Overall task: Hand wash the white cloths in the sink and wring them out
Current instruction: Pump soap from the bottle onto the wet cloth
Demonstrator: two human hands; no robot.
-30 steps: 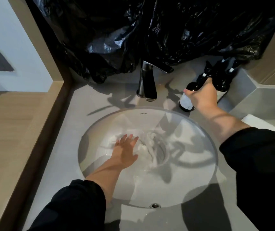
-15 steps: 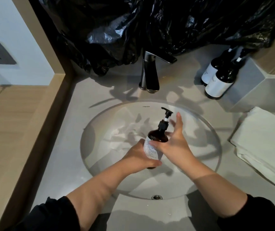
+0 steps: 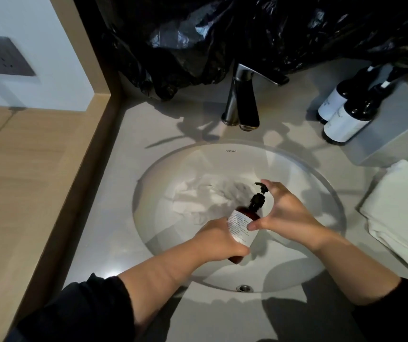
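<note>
Head view: fingers of left hand [image 3: 216, 236] and right hand [image 3: 289, 213] grasp cylindrical amber bottle [image 3: 238, 224].

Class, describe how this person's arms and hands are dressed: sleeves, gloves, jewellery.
Both the left hand and the right hand are bare, with no gloves, rings or watch showing. Each arm wears a loose black fabric sleeve, the left sleeve and the right sleeve, pushed up so the forearms are uncovered.
</note>
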